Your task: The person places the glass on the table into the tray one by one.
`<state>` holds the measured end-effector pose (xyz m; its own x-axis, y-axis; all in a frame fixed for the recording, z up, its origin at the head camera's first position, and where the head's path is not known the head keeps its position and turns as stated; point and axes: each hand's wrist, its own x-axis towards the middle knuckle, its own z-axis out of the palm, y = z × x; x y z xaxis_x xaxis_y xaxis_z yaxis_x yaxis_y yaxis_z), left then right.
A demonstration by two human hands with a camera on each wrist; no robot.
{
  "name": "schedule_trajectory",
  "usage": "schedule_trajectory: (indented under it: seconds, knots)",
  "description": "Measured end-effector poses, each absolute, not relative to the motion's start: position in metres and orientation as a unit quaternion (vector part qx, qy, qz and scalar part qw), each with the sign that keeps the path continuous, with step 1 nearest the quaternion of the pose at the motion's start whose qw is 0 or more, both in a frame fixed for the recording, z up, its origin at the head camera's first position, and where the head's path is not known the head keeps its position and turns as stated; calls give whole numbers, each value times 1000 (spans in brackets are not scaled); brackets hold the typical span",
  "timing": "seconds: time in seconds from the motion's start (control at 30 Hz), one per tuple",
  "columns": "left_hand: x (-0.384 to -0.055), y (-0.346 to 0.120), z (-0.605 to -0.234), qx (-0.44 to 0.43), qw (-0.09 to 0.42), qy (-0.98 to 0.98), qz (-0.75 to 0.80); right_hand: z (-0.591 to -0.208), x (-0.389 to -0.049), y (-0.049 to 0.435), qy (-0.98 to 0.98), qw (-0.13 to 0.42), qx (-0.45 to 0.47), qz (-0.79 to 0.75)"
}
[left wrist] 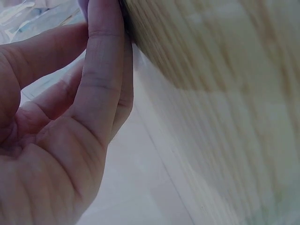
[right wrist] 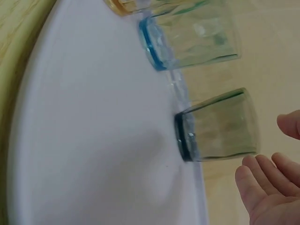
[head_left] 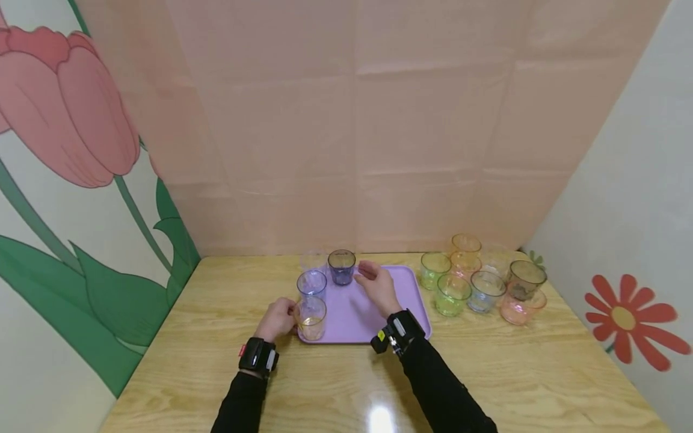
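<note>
On the lilac tray (head_left: 352,328) stand a dark grey glass (head_left: 341,268), a blue glass (head_left: 311,285), a pale yellow glass (head_left: 311,319) and a faint clear glass (head_left: 313,261) along the left side and back. My left hand (head_left: 277,319) pinches the tray's left rim beside the yellow glass; in the left wrist view the thumb and fingers (left wrist: 101,70) meet at a lilac edge. Just right of the dark grey glass, my right hand (head_left: 377,287) is spread loosely. Its fingertips (right wrist: 248,161) are close to that glass's rim in the right wrist view, holding nothing.
Right of the tray stands a cluster of coloured glasses: green glasses (head_left: 453,294), orange glasses (head_left: 466,243), a light blue glass (head_left: 486,291), and a grey-brown glass (head_left: 526,280) in a pink glass (head_left: 522,310). A wall backs the wooden table (head_left: 325,385).
</note>
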<state>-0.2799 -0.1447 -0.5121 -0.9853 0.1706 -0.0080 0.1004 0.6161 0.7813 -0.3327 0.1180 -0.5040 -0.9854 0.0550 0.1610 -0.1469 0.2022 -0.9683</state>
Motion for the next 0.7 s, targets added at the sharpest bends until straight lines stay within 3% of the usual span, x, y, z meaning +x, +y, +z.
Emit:
schedule_trajectory:
  seconds: [0.33,0.7]
  knots:
    - [-281,-149,-510,96,50,881,460,-490,-320,141,-777,157,32,609]
    - [-281,-145,-509,61,66,890,447,-486,-305,171,-752,156,14,640]
